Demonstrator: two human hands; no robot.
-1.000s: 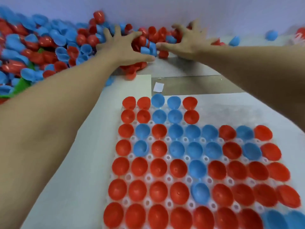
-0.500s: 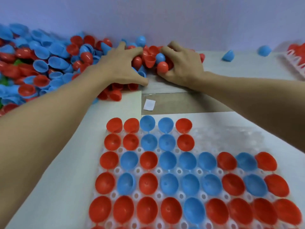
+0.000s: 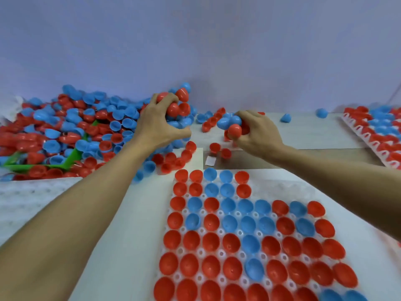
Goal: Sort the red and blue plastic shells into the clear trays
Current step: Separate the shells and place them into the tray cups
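Both hands (image 3: 160, 124) gripping shells (image 3: 173, 108), above pile (image 3: 71, 131)

Manual sorting workbench, heaped plastic shells (image 3: 71, 129), filled clear trays (image 3: 217, 213), plain wall (image 3: 195, 40)

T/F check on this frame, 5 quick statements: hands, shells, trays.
1. Both hands hold shells. True: the left hand grips red shells, the right hand grips red and blue ones.
2. The near tray is full. False: the far right slots of its top two rows are bare.
3. The loose pile lies to the left. True.
4. The near tray holds only red shells. False: blue ones sit among the red.
5. A second filled tray lies at far right. True.
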